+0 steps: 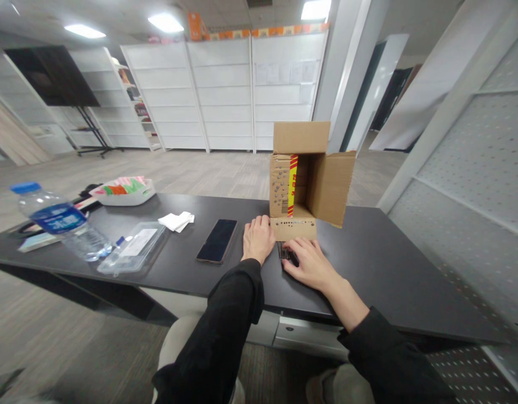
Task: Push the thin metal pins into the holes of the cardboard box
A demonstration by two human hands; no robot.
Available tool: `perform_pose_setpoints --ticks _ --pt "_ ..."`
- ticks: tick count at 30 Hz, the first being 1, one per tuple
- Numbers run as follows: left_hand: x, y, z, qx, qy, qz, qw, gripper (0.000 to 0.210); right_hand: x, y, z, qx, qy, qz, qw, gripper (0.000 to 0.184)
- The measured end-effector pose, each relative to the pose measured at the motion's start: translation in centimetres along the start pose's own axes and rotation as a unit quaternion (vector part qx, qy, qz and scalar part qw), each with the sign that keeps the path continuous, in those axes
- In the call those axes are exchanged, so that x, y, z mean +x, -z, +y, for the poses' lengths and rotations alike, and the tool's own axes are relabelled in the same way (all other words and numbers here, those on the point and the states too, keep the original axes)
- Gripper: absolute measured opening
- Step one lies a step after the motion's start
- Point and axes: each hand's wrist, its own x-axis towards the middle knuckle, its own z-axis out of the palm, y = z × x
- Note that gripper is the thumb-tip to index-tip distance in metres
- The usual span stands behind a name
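Observation:
A brown cardboard box lies on its side with its open end facing me, flaps spread. Its lower flap rests toward me on the dark desk and has a row of small dark holes or studs. My left hand lies palm down at the flap's left edge, fingers stretched forward; the fingertips are partly hidden. Just in front of the flap are several thin dark pins. My right hand curves over them, thumb and fingers apart, fingertips close to the pins.
Left of my hands lie a phone, folded white tissues and a clear plastic case. A water bottle stands tilted in view, with a white tray of colourful packets behind. A perforated panel rises at the right.

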Motion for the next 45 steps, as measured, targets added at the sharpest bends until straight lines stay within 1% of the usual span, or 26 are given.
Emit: perform_pose_setpoints --ticks 11,15,24,32,45 --pt "-0.12 -0.07 0.01 -0.003 -0.002 0.007 1.000 0.015 0.10 0.00 -0.07 -0.002 0.003 -0.005 1.000 0.024" --pt "-0.06 0.07 0.10 -0.006 0.003 0.000 1.000 0.015 0.11 0.03 -0.14 -0.007 0.005 -0.004 1.000 0.024" --pt "-0.07 0.03 0.13 -0.003 0.001 -0.002 1.000 0.016 0.39 0.09 -0.47 -0.041 0.013 -0.022 0.999 0.032" --pt "-0.02 -0.04 0.05 -0.010 0.002 -0.001 1.000 0.016 0.50 0.13 -0.62 -0.041 0.015 -0.030 0.999 0.033" --pt "-0.10 0.13 0.14 -0.011 0.004 -0.007 1.000 0.015 0.51 -0.03 -0.46 -0.037 0.018 -0.025 0.999 0.032"
